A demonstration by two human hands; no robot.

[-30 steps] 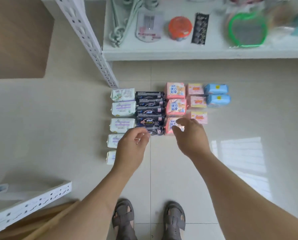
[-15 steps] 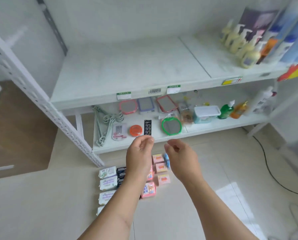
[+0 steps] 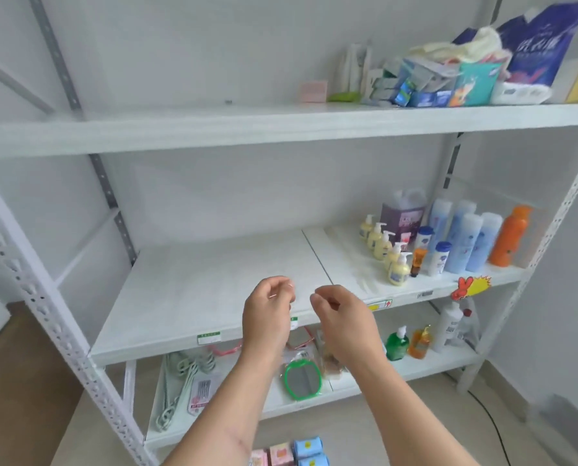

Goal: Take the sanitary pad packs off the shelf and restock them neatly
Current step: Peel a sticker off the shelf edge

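Sanitary pad packs [image 3: 294, 453], pink and blue, lie on the floor at the near bottom edge of your view, just right of your left forearm, well below your hands. Your left hand [image 3: 268, 314] and right hand [image 3: 343, 317] are raised side by side, apart, in front of the middle shelf [image 3: 193, 297], fingers loosely curled and holding nothing. On the right part of that shelf stand pump bottles [image 3: 387, 250] and blue bottles [image 3: 466, 240]. A green-rimmed mirror [image 3: 302, 380] lies on the lower shelf near your wrists.
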